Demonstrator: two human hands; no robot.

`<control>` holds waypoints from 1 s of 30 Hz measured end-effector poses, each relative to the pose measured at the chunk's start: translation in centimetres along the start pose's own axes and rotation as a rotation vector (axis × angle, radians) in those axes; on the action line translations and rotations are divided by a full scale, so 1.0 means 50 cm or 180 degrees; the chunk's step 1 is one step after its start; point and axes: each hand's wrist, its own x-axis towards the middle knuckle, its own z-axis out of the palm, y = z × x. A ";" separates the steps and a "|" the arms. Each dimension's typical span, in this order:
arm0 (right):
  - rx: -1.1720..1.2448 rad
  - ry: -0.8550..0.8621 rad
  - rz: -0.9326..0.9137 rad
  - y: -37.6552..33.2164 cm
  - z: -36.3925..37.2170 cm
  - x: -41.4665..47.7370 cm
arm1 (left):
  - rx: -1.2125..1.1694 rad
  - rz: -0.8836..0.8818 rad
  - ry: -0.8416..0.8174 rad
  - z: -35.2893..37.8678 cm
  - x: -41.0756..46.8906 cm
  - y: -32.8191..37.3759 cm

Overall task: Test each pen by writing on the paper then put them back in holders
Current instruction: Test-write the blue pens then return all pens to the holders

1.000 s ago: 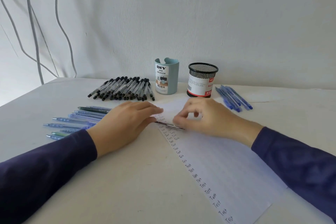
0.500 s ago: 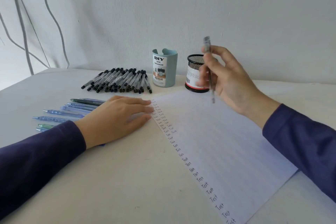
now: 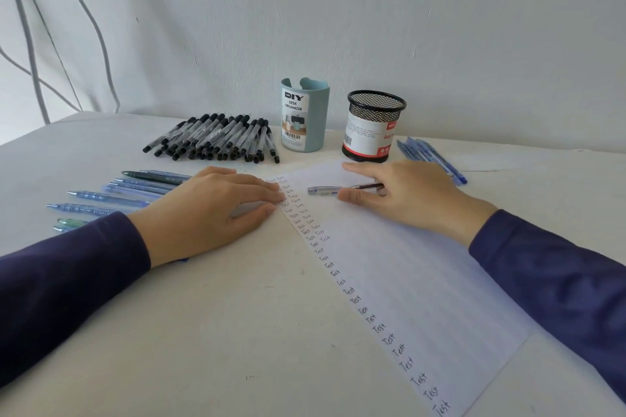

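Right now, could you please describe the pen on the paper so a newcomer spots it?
Start at the white lined paper. Near its far end, before the black mesh holder, lies one clear pen, its dark end between the right hand's thumb and fingers. Unlike the blue pens beside the holder, it alone lies on the sheet.

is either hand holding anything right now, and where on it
The left hand rests flat at the paper edge, holding nothing. The right hand has its thumb on the middle of the pen lying there; a real grip cannot be told.
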 end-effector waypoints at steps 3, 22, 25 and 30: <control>0.0350 0.0250 0.0088 0.022 0.001 0.011 | -0.0005 0.0003 -0.0007 0.000 0.000 0.002; 0.3911 -0.0439 0.0116 -0.081 -0.029 -0.015 | -0.0077 -0.0117 0.0004 -0.006 -0.006 0.013; 0.3632 -0.0444 0.0062 -0.092 -0.023 -0.030 | -0.0117 -0.0149 -0.0008 -0.005 -0.007 0.014; 0.3366 0.0095 0.0302 -0.112 0.010 -0.047 | -0.0018 -0.0063 -0.0021 -0.004 -0.004 0.013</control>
